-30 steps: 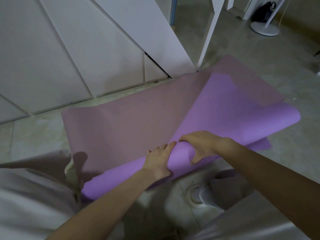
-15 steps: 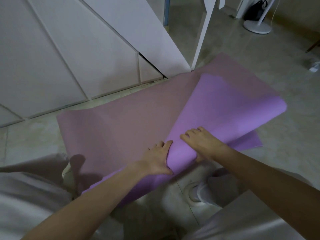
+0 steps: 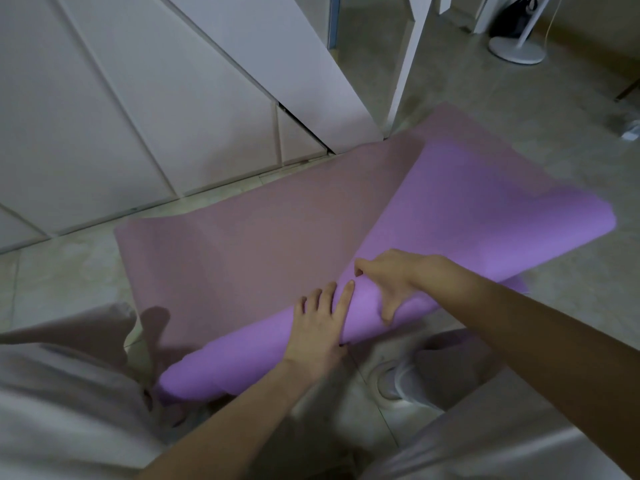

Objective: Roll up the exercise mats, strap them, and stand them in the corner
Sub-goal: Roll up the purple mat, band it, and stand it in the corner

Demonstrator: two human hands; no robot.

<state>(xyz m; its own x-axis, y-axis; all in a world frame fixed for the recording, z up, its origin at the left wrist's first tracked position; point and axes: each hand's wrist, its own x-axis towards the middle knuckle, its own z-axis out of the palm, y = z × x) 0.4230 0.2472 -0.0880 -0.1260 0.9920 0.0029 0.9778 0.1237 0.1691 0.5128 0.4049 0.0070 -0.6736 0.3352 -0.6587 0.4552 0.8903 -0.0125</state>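
Fingers (image 3: 346, 294) of L hand (image 3: 320, 323) pressed flat, R hand (image 3: 394, 282) curled round smooth purple mat (image 3: 485, 220) (loosely rolled tube).

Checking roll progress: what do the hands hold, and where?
The right hand grips the purple mat mid-length on its rolled near edge; the left hand only presses flat there.
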